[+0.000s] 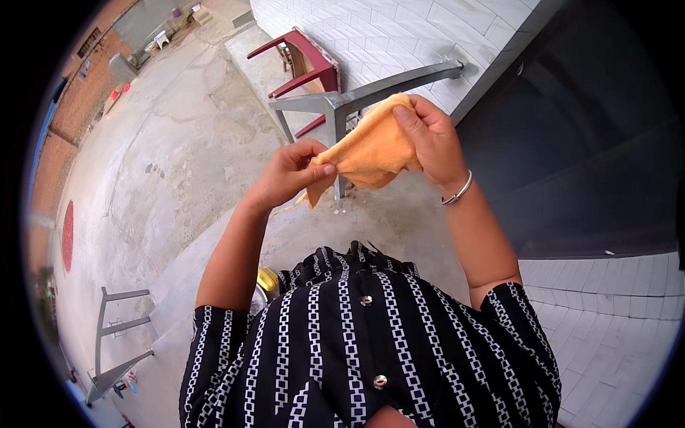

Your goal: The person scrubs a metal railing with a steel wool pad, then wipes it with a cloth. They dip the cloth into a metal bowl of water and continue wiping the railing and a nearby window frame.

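Note:
An orange cloth [371, 146] is stretched between my two hands at chest height. My left hand [289, 171] pinches its lower left corner between thumb and fingers. Higher up, my right hand [434, 139] grips the upper right edge, its thumb pressed on the fabric. The cloth's lower side hangs loose in folds, and a thin strip trails from its left end below my left hand. Behind the cloth stands a grey metal frame [335, 114], partly hidden by it; whether the cloth touches the frame I cannot tell.
A dark red wooden piece of furniture [314, 60] lies against the white tiled wall [399, 28]. To the right is a large dark panel [571, 143]. Another grey metal frame [103, 335] stands at lower left. Something yellow [267, 278] sits low beside my body. Concrete ground [164, 143] stretches left.

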### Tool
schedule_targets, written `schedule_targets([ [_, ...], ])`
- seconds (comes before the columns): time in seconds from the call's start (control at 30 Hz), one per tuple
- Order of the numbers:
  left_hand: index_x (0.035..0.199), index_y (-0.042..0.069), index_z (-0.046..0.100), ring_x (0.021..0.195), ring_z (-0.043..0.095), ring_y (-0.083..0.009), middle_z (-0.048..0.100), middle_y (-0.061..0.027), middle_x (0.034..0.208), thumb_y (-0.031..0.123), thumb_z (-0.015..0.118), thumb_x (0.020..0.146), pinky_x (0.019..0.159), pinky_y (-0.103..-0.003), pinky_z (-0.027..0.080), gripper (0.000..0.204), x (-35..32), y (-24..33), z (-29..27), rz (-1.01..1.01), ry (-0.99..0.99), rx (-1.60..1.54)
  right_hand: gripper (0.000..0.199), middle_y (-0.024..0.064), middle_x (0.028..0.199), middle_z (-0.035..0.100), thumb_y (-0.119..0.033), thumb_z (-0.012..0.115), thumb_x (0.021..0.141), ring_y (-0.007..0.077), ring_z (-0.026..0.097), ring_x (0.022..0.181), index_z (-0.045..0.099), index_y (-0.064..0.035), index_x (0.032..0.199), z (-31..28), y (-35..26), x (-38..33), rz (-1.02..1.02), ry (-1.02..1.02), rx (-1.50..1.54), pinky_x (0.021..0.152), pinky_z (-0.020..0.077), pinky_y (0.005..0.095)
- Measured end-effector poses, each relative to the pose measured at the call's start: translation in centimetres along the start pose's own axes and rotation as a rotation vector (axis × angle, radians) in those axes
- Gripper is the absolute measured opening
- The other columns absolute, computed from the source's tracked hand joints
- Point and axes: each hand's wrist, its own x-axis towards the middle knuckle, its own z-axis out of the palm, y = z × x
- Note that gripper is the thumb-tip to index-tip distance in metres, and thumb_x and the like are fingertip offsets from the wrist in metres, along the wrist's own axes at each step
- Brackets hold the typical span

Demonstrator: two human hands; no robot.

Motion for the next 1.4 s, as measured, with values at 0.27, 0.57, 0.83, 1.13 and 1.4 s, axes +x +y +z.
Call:
schedule_targets([
  [0.27,0.099,0.004,0.055,0.081,0.052,-0.0043,0.058,0.0026,0.087,0.020,0.066,0.089,0.070,-0.021,0.043,0.022,12.8,0.4,-0.3,0.079,-0.157,0.023,0.024,-0.0045,0.075,0.057,-0.023,0.064,0.090,0.0017,0.047,0.069,0.064,0.0010,0.090,-11.8,-1.9,3.0,0.035,0.255,-0.500,0.061,0.0420,0.0185],
  [0.57,0.101,0.005,0.058,0.075,0.051,-0.0029,0.058,0.0046,0.081,0.024,0.065,0.089,0.067,-0.020,0.043,0.023,30.8,3.1,0.3,0.125,-0.139,0.079,0.028,-0.0024,0.080,0.063,-0.026,0.065,0.089,0.0029,0.054,0.069,0.064,-0.0003,0.099,-24.3,-0.7,16.2,0.137,0.390,-0.399,0.062,0.0456,0.0195],
  [0.83,0.129,0.002,0.045,0.117,0.049,-0.0372,0.050,-0.0201,0.126,0.025,0.070,0.078,0.097,-0.043,0.041,0.061,40.9,-7.4,5.7,0.142,0.261,0.905,0.045,0.0118,0.126,0.051,-0.019,0.064,0.080,0.0295,0.046,0.120,0.052,-0.0088,0.123,-35.0,15.7,24.4,-0.259,-0.015,-1.416,0.100,0.0386,0.0407],
  [1.13,0.098,0.005,0.052,0.077,0.066,-0.0282,0.063,-0.0126,0.087,0.027,0.070,0.073,0.067,-0.037,0.053,0.038,48.4,-14.2,11.6,-0.175,0.093,1.158,0.047,0.0087,0.086,0.061,-0.035,0.078,0.063,0.0278,0.062,0.084,0.054,-0.0099,0.094,-36.4,19.4,29.6,-0.047,-0.866,-1.488,0.075,0.0487,0.0401],
  [1.4,0.093,0.007,0.050,0.074,0.065,-0.0301,0.063,-0.0131,0.082,0.036,0.073,0.072,0.062,-0.040,0.052,0.042,41.2,-14.4,7.4,-0.115,0.199,1.198,0.050,0.0040,0.082,0.059,-0.036,0.080,0.058,0.0229,0.060,0.081,0.053,-0.0101,0.090,-28.8,22.4,26.4,-0.369,-0.675,-1.397,0.069,0.0465,0.0363],
])
